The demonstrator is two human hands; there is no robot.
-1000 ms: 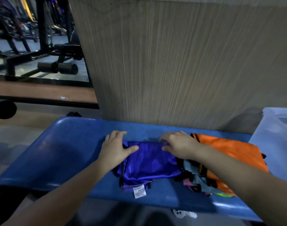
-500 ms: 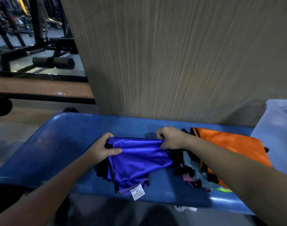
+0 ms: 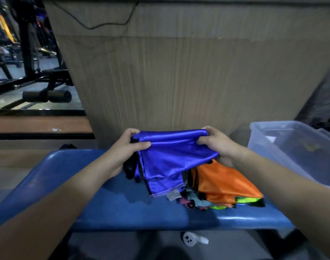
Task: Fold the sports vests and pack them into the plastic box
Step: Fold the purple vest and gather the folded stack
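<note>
Item: blue satin vest [image 3: 168, 162], folded, limp, slippery. My left hand [image 3: 128, 147] and right hand [image 3: 214, 145] pinch its top fold; I keep both corners gripped.

— What carries everything here?

— A blue padded desk [image 3: 107, 207], glossy along its rounded near edge, set against a wood-grain panel [image 3: 179, 81].

— And what lies on it?

— A heap of vests towards its right end: an orange vest [image 3: 226, 182] on top, with a neon yellow-green piece [image 3: 244, 200] and bits of grey and pink cloth [image 3: 190, 201] poking out from under it at the near edge.

— Anything beside it?

— A clear plastic box [image 3: 291, 147] just off the right end. Whether it rests on the desk cannot be told.
</note>
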